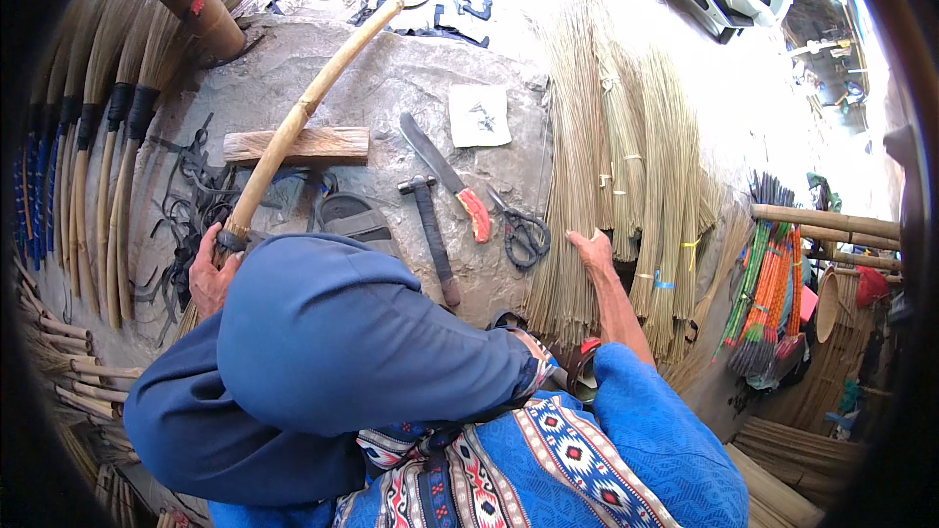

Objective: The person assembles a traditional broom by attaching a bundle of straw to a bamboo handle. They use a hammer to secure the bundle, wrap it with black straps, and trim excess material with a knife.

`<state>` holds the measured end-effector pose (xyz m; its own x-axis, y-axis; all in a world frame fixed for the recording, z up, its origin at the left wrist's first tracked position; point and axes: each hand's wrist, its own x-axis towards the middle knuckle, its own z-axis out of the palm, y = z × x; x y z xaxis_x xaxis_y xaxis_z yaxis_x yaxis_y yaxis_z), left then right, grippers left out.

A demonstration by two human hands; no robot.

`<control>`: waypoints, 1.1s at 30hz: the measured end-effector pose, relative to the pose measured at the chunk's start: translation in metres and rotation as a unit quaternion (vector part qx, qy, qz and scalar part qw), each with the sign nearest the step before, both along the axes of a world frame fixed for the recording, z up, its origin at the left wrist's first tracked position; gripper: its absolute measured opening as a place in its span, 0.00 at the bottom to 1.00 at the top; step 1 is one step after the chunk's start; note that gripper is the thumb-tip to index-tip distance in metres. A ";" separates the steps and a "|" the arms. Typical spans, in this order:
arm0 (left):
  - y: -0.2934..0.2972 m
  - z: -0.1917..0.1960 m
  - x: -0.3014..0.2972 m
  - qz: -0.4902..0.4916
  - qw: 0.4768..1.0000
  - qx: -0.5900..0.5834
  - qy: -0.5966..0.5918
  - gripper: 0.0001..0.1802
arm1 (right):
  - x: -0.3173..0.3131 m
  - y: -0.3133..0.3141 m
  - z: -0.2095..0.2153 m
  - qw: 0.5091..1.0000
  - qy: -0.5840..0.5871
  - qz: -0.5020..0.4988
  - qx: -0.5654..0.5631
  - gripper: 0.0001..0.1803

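- Blue-clad knee (333, 352) fills the foreground.
- Left hand (210, 274) is clamped on the lower end of a bamboo pole (303, 117) slanting over a wooden block (323, 145).
- Right hand (595, 252), fingers spread, rests on the broom-straw bundles (626, 166), beside scissors (523, 230), machete (445, 176) and hammer (430, 230).

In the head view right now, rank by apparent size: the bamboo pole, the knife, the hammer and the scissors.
1. bamboo pole, by far the longest.
2. and 3. hammer and knife look alike in length; unranked.
4. scissors, smallest.
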<state>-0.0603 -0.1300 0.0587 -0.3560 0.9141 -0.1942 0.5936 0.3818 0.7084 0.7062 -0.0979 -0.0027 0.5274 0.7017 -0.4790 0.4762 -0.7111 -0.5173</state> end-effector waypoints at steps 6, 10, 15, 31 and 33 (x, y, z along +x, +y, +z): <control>-0.039 -0.025 -0.013 0.031 0.962 0.053 -0.267 0.42 | 0.000 0.007 0.013 0.998 0.043 -0.035 0.024 0.32; -0.053 -0.050 -0.016 0.022 0.974 0.030 -0.224 0.42 | -0.005 0.009 0.022 0.995 -0.085 0.041 0.032 0.33; -0.053 -0.062 -0.015 0.016 0.977 0.017 -0.214 0.43 | -0.008 0.009 0.015 0.986 -0.141 0.075 0.050 0.32; -0.050 -0.072 -0.014 0.007 0.980 0.005 -0.199 0.44 | -0.037 0.016 -0.023 0.982 -0.177 0.059 -0.030 0.32; -0.051 -0.072 -0.014 0.006 0.980 0.004 -0.197 0.44 | -0.041 0.018 -0.037 0.992 -0.116 0.038 -0.024 0.29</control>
